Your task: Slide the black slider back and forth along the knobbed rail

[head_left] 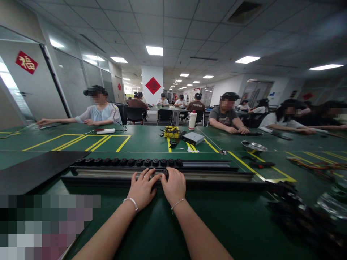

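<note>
A long black rail (217,176) with a pale metal channel lies across the table in front of me. My left hand (143,186) rests on it with fingers spread, its index fingertip at a small black part (165,174). My right hand (175,185) is closed around that part from the right, thumb and fingers holding it at the channel. How the part sits in the channel is hidden by my fingers. Just beyond, several similar black parts (131,162) stand in a row along a second rail (206,164), filling its left and middle stretch.
A black sheet (35,168) lies at left. Dark parts (303,213) are heaped at right, near a metal bowl (254,147) and wires (311,164). Farther back are a grey box (193,138), a yellow item (171,132) and a cup (192,121). People sit around the table.
</note>
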`<state>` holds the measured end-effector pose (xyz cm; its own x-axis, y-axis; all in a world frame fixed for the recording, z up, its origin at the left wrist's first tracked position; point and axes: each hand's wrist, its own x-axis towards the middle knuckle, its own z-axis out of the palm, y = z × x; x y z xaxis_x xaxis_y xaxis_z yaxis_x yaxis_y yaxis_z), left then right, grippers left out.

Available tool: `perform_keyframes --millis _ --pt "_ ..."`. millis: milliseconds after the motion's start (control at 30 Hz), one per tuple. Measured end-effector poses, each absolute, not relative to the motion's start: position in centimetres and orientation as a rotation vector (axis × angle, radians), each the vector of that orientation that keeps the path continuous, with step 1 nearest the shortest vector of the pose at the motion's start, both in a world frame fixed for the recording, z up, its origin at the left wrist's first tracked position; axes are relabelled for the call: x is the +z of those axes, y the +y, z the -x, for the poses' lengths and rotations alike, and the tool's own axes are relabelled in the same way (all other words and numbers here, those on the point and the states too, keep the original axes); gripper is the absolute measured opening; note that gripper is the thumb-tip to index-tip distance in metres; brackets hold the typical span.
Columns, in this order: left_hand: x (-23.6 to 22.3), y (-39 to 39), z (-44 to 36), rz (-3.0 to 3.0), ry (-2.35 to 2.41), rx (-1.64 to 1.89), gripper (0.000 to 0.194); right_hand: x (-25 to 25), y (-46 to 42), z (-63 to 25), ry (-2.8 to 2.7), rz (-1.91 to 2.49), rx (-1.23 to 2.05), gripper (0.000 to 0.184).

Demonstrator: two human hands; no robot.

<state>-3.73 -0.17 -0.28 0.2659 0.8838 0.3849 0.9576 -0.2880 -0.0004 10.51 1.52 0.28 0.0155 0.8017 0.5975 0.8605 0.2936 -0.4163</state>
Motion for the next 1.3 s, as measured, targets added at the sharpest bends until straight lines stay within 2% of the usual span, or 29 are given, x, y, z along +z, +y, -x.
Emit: perform_keyframes --millis 1300 --pt "0.11 -0.50 3.44 2.314 -1.742 -0.427 0.060 0.90 1.27 -10.61 -1.734 1.539 -0.079 0.019"
